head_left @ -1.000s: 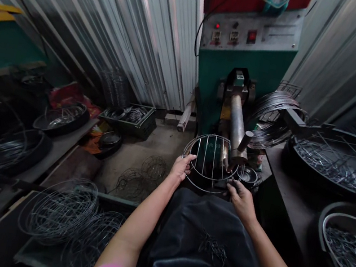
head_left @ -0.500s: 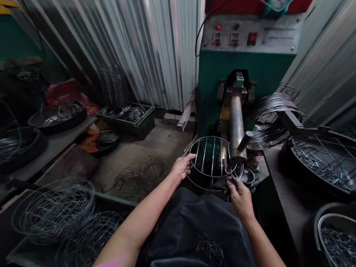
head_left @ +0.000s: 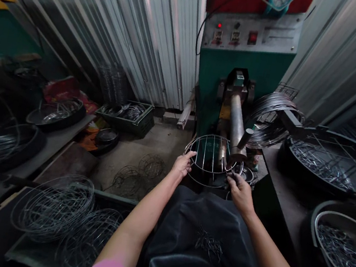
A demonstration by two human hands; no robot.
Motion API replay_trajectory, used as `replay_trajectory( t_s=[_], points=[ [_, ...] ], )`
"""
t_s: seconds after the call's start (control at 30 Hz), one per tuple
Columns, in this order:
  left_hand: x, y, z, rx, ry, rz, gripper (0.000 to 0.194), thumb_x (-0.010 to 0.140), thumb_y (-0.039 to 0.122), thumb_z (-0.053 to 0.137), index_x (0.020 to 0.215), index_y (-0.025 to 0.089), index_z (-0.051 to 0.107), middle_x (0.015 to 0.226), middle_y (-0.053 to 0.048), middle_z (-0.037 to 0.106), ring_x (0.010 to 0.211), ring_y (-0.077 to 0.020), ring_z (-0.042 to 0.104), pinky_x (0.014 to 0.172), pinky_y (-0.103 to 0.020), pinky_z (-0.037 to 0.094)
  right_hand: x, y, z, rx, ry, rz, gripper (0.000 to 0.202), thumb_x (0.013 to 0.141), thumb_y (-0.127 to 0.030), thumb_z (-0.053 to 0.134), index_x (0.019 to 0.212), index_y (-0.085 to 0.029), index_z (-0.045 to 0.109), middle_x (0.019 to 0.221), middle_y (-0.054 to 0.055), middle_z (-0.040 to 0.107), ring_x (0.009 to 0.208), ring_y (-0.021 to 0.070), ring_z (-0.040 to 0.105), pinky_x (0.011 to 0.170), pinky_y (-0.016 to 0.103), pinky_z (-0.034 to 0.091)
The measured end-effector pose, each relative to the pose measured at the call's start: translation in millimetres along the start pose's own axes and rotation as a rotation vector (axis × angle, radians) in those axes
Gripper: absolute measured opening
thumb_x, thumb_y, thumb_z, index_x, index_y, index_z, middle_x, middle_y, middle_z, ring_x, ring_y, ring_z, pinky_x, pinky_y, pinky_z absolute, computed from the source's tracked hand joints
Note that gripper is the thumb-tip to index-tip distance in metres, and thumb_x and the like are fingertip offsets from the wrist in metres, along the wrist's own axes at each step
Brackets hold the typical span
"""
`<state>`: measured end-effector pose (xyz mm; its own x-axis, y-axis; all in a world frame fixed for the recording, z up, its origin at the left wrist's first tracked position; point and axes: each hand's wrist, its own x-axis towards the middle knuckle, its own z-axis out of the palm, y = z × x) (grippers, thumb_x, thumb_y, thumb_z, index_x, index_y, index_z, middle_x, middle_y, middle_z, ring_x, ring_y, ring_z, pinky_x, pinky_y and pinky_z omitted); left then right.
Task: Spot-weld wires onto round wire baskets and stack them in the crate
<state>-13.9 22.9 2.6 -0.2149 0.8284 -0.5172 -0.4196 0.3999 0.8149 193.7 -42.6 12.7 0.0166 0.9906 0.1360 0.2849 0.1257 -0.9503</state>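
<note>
Presently, my left hand (head_left: 182,165) grips the round silver wire rack (head_left: 214,154) — positioning step, apparently; next move requires steadiness — my right hand (head_left: 239,191) at its right side, hold unclear

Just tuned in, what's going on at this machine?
The person's left hand holds a round wire rack by its left side. The right hand is at the rack's right edge, near the end of the green machine's metal arm; exactly what it grips is too small to tell. Small wire pieces lie on the dark apron.
</note>
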Motion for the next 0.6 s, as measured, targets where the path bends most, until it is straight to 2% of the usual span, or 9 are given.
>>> replay_trajectory(
  t_s=[0.3,0.47,0.6],
  points=[
    [-4.2,0.4,-0.5,-0.035,0.012,0.013,0.041,0.053,0.035,0.074,0.058,0.02,0.036,0.042,0.013,0.023,0.032,-0.0006,0.016,0.033,-0.016,0.015,2.1,1.1,2.1,-0.052,0.067,-0.022,0.03,0.075,-0.045,0.049,0.081,-0.018,0.059,0.064,0.003,0.061,0.052,0.015,0.053,0.052,0.027,0.043],
    [-1.9,0.0,-0.3,-0.017,0.049,-0.005,0.037,0.057,0.032,0.072,0.058,0.019,0.038,0.043,0.012,0.026,0.032,-0.0011,0.019,0.033,-0.017,0.015,4.7,-1.5,2.6,-0.069,0.052,-0.025,0.026,0.074,-0.042,0.048,0.078,-0.018,0.058,0.062,0.002,0.061,0.051,0.0148,0.053,0.052,0.026,0.042],
    [-2.3,-0.3,0.3,-0.015,0.06,0.007,0.037,0.057,0.031,0.072,0.057,0.02,0.036,0.042,0.012,0.025,0.031,-0.0014,0.018,0.032,-0.017,0.013,3.2,-0.5,4.2,0.016,0.027,0.017,0.03,0.075,-0.046,0.051,0.08,-0.017,0.058,0.062,0.002,0.06,0.049,0.0144,0.053,0.05,0.026,0.043]
  ],
)
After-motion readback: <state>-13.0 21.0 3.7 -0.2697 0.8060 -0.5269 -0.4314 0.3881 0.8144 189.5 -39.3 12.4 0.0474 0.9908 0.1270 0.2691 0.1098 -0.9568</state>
